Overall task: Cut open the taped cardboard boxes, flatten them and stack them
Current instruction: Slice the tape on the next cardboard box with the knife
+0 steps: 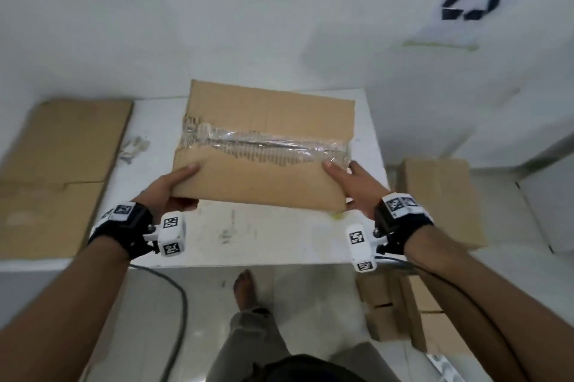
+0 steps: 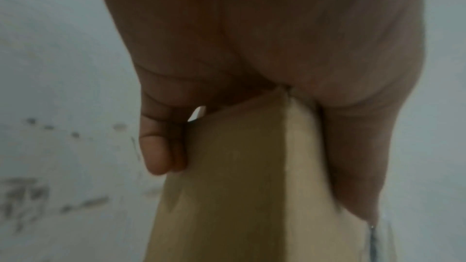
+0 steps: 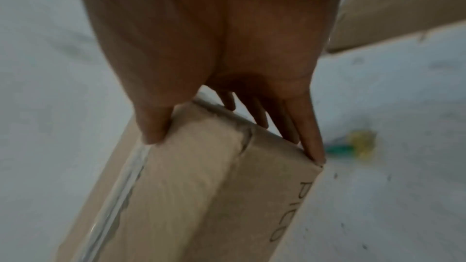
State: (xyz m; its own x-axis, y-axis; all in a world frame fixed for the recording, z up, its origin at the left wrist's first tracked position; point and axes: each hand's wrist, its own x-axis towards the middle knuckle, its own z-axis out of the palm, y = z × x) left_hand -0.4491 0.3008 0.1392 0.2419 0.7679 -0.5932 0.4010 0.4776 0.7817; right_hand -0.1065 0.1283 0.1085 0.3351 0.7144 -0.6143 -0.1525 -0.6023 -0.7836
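I hold the box by its near corners above the white desk: left hand and right hand each clamp thumb on top, fingers beneath. I'd set it down flat, taped seam up, before cutting. Flattened cardboard lies far left.

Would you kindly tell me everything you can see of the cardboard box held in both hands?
The cardboard box is plain brown corrugated board, shallow and closed, held tilted above the white table. Wrinkled clear tape runs along its top seam, where the paper skin is torn to bare ribs. The left hand and right hand grip its near corners, thumbs on top. Faint print marks one side.
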